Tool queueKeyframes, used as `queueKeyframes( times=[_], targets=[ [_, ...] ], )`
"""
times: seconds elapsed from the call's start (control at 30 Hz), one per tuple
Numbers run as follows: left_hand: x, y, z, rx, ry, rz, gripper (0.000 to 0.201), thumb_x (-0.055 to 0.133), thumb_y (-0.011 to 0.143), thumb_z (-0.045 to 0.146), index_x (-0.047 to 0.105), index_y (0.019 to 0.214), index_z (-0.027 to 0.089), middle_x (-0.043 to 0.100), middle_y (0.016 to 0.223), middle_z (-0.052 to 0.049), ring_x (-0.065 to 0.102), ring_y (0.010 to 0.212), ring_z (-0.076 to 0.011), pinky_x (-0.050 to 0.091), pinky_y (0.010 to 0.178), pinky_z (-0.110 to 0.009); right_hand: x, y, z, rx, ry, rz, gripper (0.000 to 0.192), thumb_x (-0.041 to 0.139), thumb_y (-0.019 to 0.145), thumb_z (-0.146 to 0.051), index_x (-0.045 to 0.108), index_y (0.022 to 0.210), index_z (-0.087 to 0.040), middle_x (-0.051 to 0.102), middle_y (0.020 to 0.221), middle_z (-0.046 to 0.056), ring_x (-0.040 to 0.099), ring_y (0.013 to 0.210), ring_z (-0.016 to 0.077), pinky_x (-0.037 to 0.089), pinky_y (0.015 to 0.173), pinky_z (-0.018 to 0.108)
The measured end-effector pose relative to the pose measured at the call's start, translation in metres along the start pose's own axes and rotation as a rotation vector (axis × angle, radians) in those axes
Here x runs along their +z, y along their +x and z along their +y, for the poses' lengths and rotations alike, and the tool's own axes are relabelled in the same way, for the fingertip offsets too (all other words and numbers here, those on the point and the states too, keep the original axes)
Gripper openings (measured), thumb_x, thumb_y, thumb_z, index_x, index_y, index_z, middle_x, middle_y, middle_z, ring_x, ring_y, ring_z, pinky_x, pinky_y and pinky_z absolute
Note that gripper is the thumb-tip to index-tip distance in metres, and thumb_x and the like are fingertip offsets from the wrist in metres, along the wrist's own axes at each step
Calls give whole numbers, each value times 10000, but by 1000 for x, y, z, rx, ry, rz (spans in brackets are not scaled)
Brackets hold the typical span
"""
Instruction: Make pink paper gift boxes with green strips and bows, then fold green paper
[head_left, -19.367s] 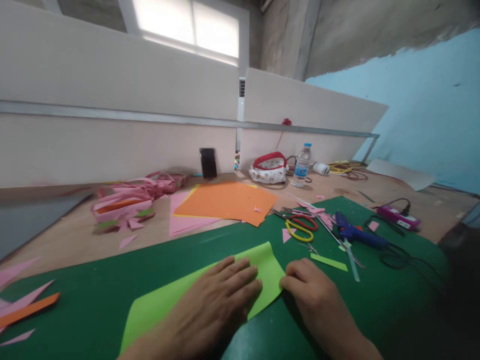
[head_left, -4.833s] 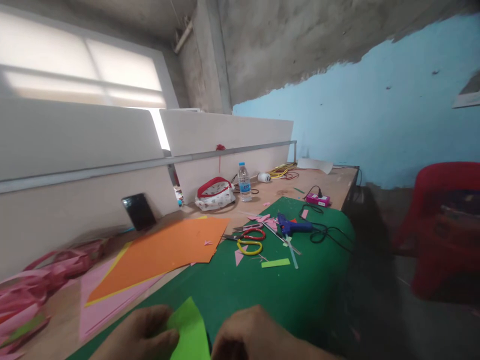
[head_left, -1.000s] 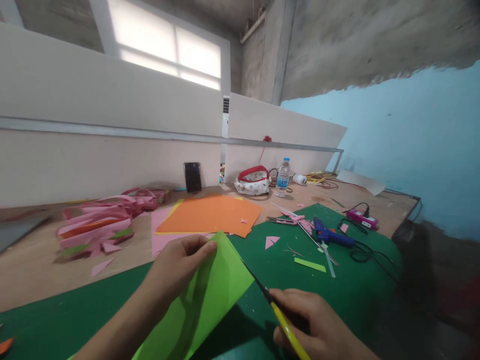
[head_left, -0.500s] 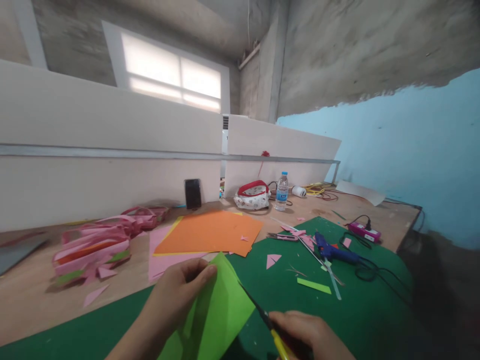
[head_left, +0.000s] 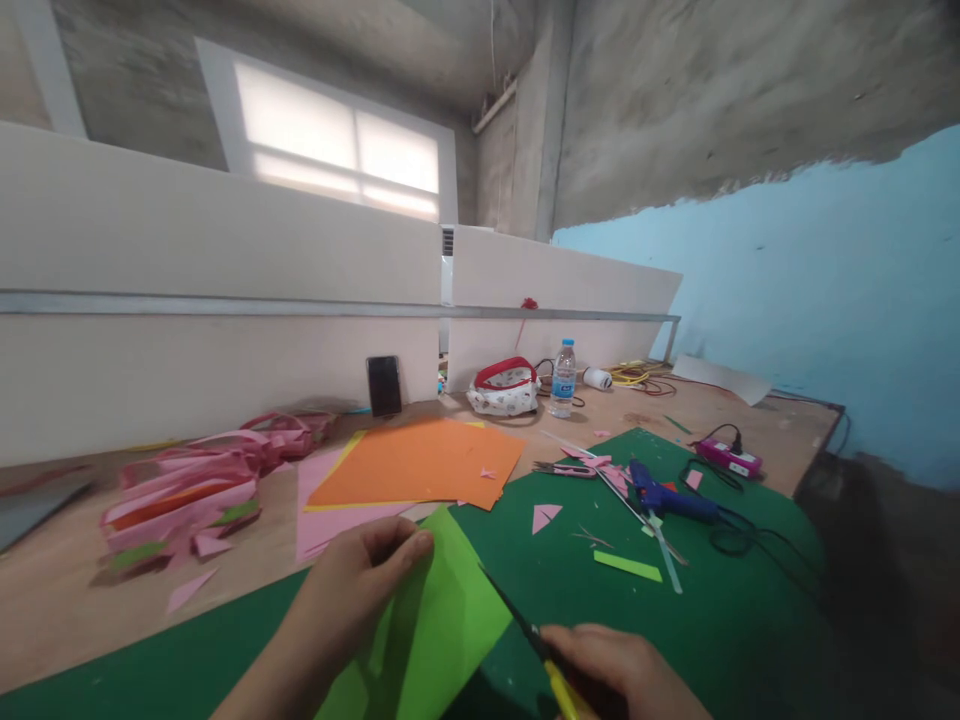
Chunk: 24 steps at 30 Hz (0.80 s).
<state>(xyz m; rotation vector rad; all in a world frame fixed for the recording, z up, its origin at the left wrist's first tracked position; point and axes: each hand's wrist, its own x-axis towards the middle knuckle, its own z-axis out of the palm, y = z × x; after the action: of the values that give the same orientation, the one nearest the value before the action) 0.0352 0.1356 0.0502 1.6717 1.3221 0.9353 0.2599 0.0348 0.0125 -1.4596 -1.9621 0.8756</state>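
Note:
My left hand [head_left: 360, 580] pinches the upper left edge of a bright green paper sheet [head_left: 450, 610], thumb on top, holding it tilted over the green cutting mat [head_left: 540, 580]. My right hand [head_left: 622, 665] is closed around the yellow handle of a pair of scissors [head_left: 559, 690]. Their dark blades lie along the sheet's right edge, pointing up and left toward its top corner. Whether the blades are parted on the paper is hard to make out. The lower part of the sheet runs out of view.
Orange sheets [head_left: 427, 465] lie beyond my left hand, beside folded pink strips [head_left: 187, 490]. Rightward on the mat are a blue glue gun [head_left: 671, 500], small scissors [head_left: 566, 469] and a green strip [head_left: 628, 566]. A water bottle [head_left: 563, 380], pouch [head_left: 504, 388] and phone [head_left: 384, 386] stand behind.
Almost nothing differs. The view has shifted very slightly, and both hands keep the same hold on the green sheet and the scissors.

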Motion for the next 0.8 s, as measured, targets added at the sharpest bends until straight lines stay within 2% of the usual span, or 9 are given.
queueKeyframes(
  times=[0.13,0.3,0.43,0.53,0.67,0.8],
  targets=[
    [0,0,-1,7,-2,-19,416,555,651,594,494,531,200,373,499,68,343,481,-107,255,462,-225,-3,0,-6,60,24,-7,436,589,718,-369,655,1092,-155,624,881,95,540,747,201,400,649,267],
    [2,-2,1,11,9,-44,405,554,661,584,493,540,202,375,503,65,330,492,-109,244,463,-227,-4,1,-11,44,59,7,457,593,700,-327,638,1113,-138,622,928,110,539,760,206,412,661,278],
    [3,-3,4,10,18,-54,412,549,658,594,489,536,205,359,509,66,331,504,-113,246,468,-228,-3,0,-17,54,92,19,397,587,685,-281,660,1041,-121,630,944,119,547,792,216,419,691,286],
    [3,-3,6,10,25,-50,427,556,640,611,490,526,205,354,515,65,331,508,-114,253,477,-229,-2,-2,-17,44,95,39,361,577,691,-289,669,1001,-129,633,915,106,541,767,204,418,675,277],
    [3,-4,7,-5,33,-48,433,536,647,624,496,533,208,364,513,60,333,507,-117,251,466,-226,0,-3,-12,40,89,53,421,586,692,-315,653,1072,-148,623,877,83,510,696,176,403,619,258],
    [3,-5,7,-14,31,-50,436,545,646,618,481,516,207,352,505,64,317,491,-110,230,454,-224,2,-3,-10,27,68,74,384,576,710,-349,665,1026,-150,619,836,71,501,688,172,396,619,256]
  ],
)
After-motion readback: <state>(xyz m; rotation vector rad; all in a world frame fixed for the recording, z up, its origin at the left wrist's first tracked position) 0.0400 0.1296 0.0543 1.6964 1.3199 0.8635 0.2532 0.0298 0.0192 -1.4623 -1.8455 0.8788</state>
